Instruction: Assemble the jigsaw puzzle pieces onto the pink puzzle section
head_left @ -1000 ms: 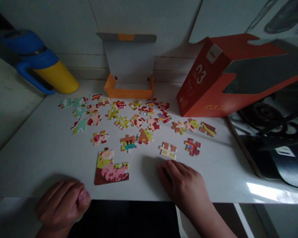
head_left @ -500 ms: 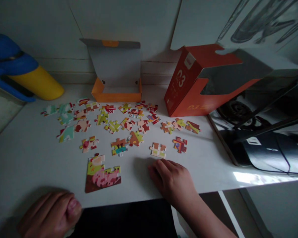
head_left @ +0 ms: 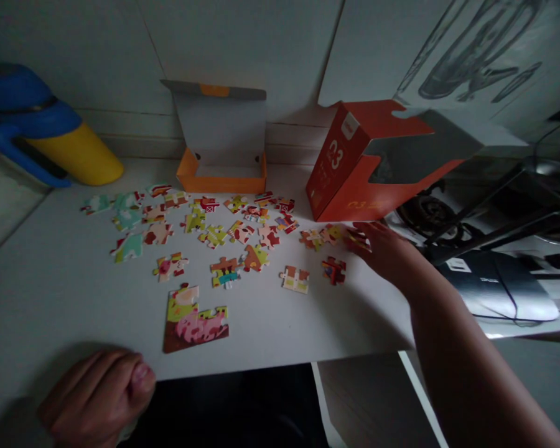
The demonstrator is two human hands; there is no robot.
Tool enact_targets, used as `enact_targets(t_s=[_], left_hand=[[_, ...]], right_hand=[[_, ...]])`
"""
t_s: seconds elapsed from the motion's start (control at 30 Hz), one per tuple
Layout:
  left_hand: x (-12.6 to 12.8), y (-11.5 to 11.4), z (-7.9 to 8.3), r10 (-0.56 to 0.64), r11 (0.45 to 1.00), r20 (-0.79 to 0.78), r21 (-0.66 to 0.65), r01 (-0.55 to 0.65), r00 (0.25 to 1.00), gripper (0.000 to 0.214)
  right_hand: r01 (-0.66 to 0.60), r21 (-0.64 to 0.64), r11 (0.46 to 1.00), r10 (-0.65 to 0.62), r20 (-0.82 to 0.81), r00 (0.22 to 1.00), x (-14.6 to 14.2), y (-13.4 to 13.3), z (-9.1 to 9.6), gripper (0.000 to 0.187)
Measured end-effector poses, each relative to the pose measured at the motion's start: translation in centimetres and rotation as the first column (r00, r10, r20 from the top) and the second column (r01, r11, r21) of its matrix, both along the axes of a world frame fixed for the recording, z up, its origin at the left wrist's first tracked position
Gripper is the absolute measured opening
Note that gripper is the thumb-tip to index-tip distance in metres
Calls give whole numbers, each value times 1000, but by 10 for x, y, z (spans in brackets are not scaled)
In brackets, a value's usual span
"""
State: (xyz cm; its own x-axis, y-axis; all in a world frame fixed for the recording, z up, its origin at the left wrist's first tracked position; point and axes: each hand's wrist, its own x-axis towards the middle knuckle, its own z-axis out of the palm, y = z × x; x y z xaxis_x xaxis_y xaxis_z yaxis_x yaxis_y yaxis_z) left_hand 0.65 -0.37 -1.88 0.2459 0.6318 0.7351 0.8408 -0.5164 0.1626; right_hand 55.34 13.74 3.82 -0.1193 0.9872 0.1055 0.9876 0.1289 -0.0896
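My right hand reaches to the far right of the scattered jigsaw pieces. Its thumb and fingers close around a green and brown puzzle piece, which they partly cover and which appears to lie on the table. My left hand rests at the table's front edge as a loose fist, nothing visible in it. To the right of that fist lies a joined corner section with a pink pig. A red puzzle piece and a cream and brown piece lie nearer to me than my right hand.
Several loose pieces spread across the white table. Behind them stand an open orange box and a larger red box. A blue and yellow bottle is at left. A black device with cables sits at right.
My right hand has moved from the front of the table, away and to the right, onto the green and brown piece. My left hand stays a fist in nearly the same place.
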Motion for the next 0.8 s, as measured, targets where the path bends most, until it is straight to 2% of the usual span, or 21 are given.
enact_targets(t_s=[0.07,0.1,0.13,0.23,0.33,0.4,0.43,0.47,0.53,0.57,0.63,0.73,0.8], left_hand=[[4,-1,4,-44,996,-226,68,61,973,10],[6,-2,6,-32,994,-249,90,56,968,9],[8,-3,7,-19,998,-245,56,33,969,10],[13,-4,8,-18,999,-233,41,28,972,13],[14,-6,7,-9,1000,-224,14,13,974,14],[15,-8,5,0,1000,-212,13,3,977,14],[14,-8,4,6,1000,-206,15,-3,979,14],[14,-9,3,9,1000,-199,18,-6,980,13],[14,-9,1,11,1000,-190,17,-8,982,13],[13,-9,1,11,1000,-187,16,-8,982,12],[13,-9,0,8,1000,-188,20,-4,982,12],[13,-9,-1,11,1000,-189,28,-6,982,11],[14,-9,0,13,1000,-189,23,-8,982,11]], right_hand=[[86,-72,994,-90,-55,994,6,9,-4,47],[118,-111,987,-126,-64,990,8,11,-5,53],[149,-144,978,-161,-76,984,10,13,-5,56],[174,-216,961,-212,-167,963,16,12,-1,57],[232,-231,945,-283,-217,934,13,0,9,29],[261,-142,955,-288,-226,931,1,-14,17,11],[286,-87,954,-299,-269,915,-10,-23,21,10],[307,-77,949,-313,-365,877,-23,-32,24,13],[305,-193,933,-358,-609,708,-55,-51,25,29],[237,-265,935,-355,-714,604,-73,-61,23,36],[25,-322,946,-303,-857,416,-110,-77,17,44],[-253,-395,883,-336,-909,246,-159,-96,6,43],[-316,-417,852,-359,-905,227,-183,-104,0,39]])
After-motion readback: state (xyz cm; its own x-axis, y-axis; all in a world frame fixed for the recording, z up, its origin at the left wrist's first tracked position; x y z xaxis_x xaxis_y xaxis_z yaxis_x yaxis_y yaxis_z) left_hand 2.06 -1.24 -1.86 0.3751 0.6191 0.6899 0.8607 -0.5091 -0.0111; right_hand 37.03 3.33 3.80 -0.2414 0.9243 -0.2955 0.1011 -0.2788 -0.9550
